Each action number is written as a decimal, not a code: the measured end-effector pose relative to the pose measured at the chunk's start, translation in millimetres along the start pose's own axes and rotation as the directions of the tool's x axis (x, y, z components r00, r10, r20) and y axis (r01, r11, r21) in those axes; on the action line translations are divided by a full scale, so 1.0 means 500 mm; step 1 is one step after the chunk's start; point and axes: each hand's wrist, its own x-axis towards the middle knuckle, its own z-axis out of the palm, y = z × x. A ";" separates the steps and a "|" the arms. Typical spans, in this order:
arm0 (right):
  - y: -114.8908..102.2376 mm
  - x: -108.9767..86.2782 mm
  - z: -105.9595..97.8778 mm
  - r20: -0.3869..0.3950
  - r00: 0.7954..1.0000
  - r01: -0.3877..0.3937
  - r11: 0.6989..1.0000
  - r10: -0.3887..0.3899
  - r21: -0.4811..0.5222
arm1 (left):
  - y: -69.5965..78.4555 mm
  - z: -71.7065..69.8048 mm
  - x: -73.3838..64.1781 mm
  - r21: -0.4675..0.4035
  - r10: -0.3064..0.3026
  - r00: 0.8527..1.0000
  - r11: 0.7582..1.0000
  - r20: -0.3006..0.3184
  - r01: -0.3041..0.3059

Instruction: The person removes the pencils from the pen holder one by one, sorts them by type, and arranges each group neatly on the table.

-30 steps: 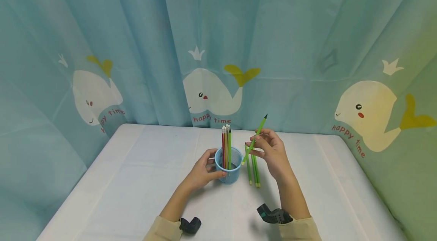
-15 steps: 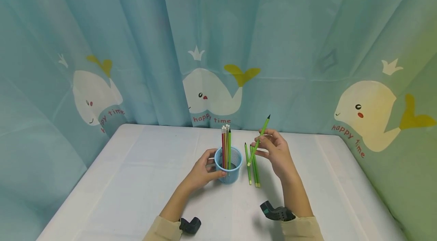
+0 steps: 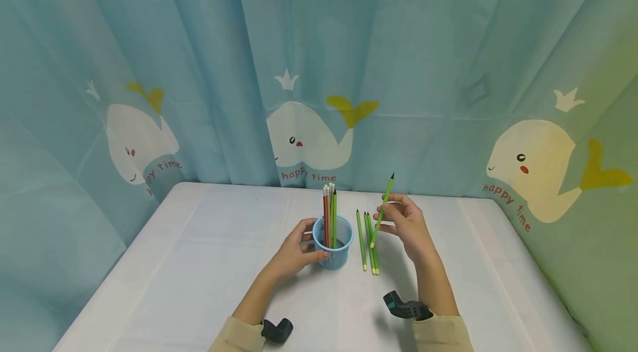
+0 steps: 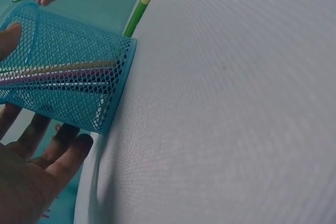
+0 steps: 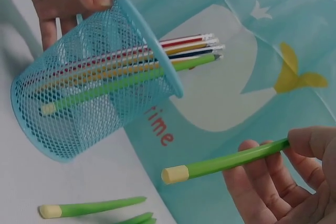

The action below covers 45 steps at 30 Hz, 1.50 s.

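Standing upright on the white table (image 3: 199, 285): blue mesh cup (image 3: 340, 259). Cup is gripped by the left hand (image 3: 295, 252) on its left side, thumb pressed near the rim at the front, fingers curled round the wall. Several white-ended pencils (image 3: 327, 216) are held inside the cup, white ends up, bunched together; they overlap, so no reliable count can be given. One green pencil in the cup (image 3: 335, 219) is seen beside them, black tip up, cream end down.

Another green pencil (image 5: 226, 162) is pinched between thumb and fingers of the right hand (image 3: 408, 224), to the right of the cup and clear of it, tilted, black tip up. Three loose green pencils (image 3: 361, 241) are laid just right of the cup, cream ends toward the person: two side by side, the third nearer the cup.

In front of the cup, a black wrist device (image 3: 277, 330) is worn on each arm. Behind the cup, a blue-green curtain (image 3: 428, 36) is hung, printed with white whales (image 3: 319, 141).
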 end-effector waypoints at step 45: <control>0.106 0.031 -0.030 -0.112 0.976 -0.206 0.966 0.189 -0.157 | -0.003 -0.001 -0.001 -0.018 -0.010 1.000 1.000 0.005 0.010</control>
